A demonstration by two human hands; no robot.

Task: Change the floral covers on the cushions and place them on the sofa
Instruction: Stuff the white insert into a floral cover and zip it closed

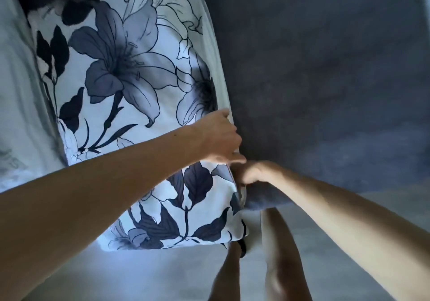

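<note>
The left forearm crosses low; the left hand [220, 135] pinches the cushion [130, 105] edge. Just below that grip, the right hand [250, 172] curls at the same edge, hold unclear. Step: probably closing the cover. Next: set it on the sofa [325, 67] beside.

The cushion cover [130, 86] is smooth, thin cloth, white with printed blue-grey flowers and dark leaves. It looks soft and a little shiny where light hits it. The sofa [325, 79] is dark blue cloth, matt and fuzzy, like velvet with patchy marks. The floor [139, 277] looks pale and matt.
</note>
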